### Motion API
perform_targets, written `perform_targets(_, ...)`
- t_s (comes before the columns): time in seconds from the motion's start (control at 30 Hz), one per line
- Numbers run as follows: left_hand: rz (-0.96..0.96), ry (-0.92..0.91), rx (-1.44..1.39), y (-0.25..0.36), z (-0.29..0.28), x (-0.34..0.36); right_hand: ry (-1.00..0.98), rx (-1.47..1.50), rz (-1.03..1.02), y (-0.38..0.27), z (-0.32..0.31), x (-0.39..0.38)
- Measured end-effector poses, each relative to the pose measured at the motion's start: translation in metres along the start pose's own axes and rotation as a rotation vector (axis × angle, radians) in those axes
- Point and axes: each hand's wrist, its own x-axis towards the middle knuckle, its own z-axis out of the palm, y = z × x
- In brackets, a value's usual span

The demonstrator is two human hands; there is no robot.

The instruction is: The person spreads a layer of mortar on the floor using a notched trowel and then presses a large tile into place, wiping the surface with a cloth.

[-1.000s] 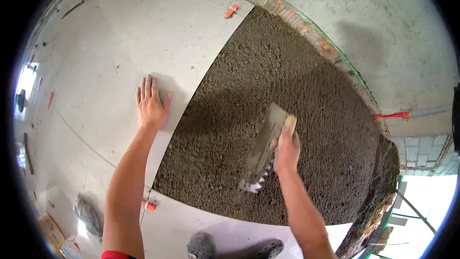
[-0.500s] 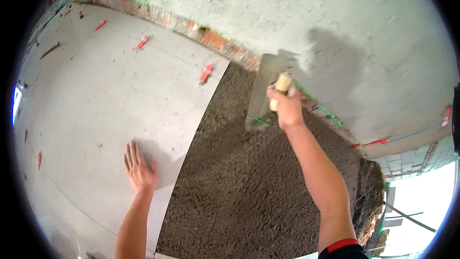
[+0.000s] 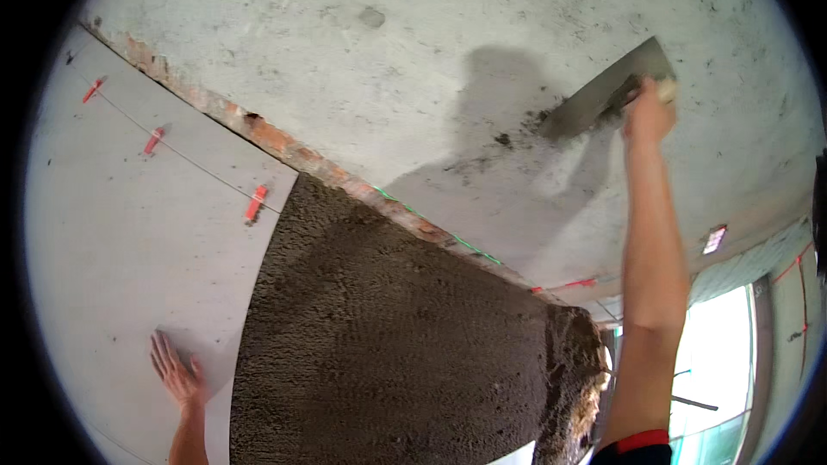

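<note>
My right hand [image 3: 646, 116] grips the pale handle of a flat steel trowel [image 3: 590, 99], its blade at the grey plastered wall [image 3: 405, 43] beside dark smears of mortar. My left hand [image 3: 179, 377] lies flat, fingers spread, on a large light-grey tile [image 3: 121, 258] at the left. To the right of that tile is a bed of dark wet mortar [image 3: 388, 336] with a grainy surface. Red levelling clips [image 3: 256, 202] stand near the tile's far edge.
A band of exposed brick [image 3: 284, 142] runs along the foot of the wall, with a green line on it. A bright opening [image 3: 715, 353] is at the right, near a red pipe [image 3: 568, 284] and a rough mortar-covered edge [image 3: 577, 362].
My right hand has carried the trowel from over the mortar up to the wall at the upper right. The view has swung up toward the wall; my left hand stays flat on the tile.
</note>
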Motion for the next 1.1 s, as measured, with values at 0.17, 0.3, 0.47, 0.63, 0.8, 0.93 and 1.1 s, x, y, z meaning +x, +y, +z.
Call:
perform_targets(0.17, 0.044, 0.063, 0.090, -0.009, 0.003, 0.001, -0.010, 0.020, 0.174, -0.074, -0.034, 0.152)
perform_targets(0.3, 0.088, 0.152, 0.111, -0.005, -0.005, 0.003, -0.025, -0.354, 0.049, -0.049, -0.021, 0.091)
perform_targets(0.47, 0.048, 0.073, 0.091, -0.008, 0.001, -0.002, 0.118, -0.496, -0.121, 0.161, -0.047, -0.231)
perform_targets(0.63, -0.031, -0.064, 0.003, 0.006, -0.024, 0.006, -0.123, -0.587, 0.377, 0.206, -0.132, -0.392)
perform_targets(0.8, -0.091, -0.155, 0.150, 0.006, -0.021, 0.012, -0.544, 0.202, 1.121, 0.110, -0.103, -0.396)
perform_targets(0.93, -0.061, -0.082, 0.106, 0.002, -0.023, 0.003, -0.606, 0.499, 1.031, -0.006, -0.032, -0.474)
perform_targets(1.1, -0.037, -0.094, 0.082, 0.011, -0.028, 0.009, -0.688, 0.660, 1.296, -0.061, 0.072, -0.579)
